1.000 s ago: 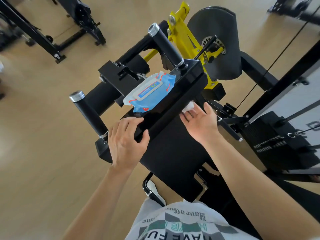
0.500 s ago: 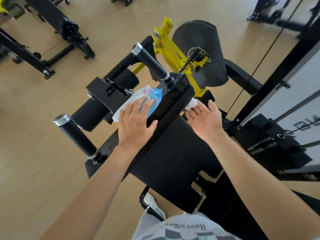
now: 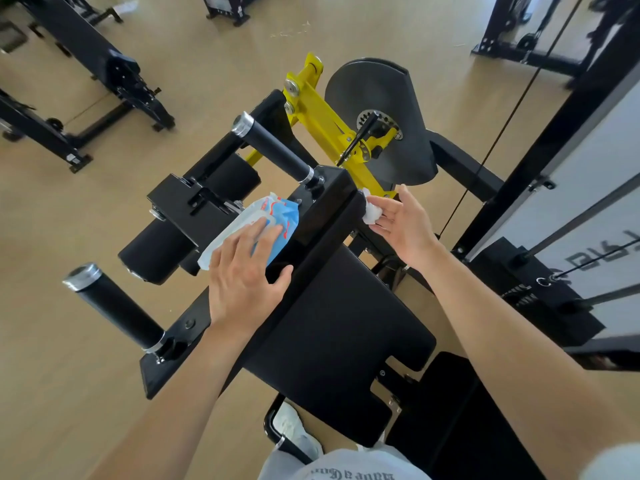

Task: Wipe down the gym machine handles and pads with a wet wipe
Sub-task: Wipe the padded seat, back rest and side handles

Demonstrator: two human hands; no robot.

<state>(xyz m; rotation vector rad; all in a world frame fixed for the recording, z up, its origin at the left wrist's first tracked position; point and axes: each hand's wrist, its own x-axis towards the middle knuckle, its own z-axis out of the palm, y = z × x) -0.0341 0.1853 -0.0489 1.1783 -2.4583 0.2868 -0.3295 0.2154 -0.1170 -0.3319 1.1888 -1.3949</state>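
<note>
The machine's black chest pad (image 3: pixel 332 323) slopes up the middle, with a black frame bar along its left edge. Two black handles stick out left, one far (image 3: pixel 273 147) and one near (image 3: pixel 114 306). A blue and white wipes pack (image 3: pixel 280 216) lies on the frame. My left hand (image 3: pixel 246 275) rests on the pack with its fingers laid over it and the thumb on the frame bar. My right hand (image 3: pixel 405 223) pinches a wadded white wet wipe (image 3: pixel 371 213) against the pad's top right corner.
A black roller pad (image 3: pixel 162 247) sits below the frame on the left. A yellow lever arm (image 3: pixel 329 123) and black cam disc (image 3: pixel 381 95) stand behind. The weight stack frame (image 3: pixel 554 161) rises at right. Other machines (image 3: pixel 104 67) stand on the wooden floor at left.
My left hand left the pad's edge and came to rest on the wipes pack. My right hand slid the wipe up the pad's right edge to its top corner.
</note>
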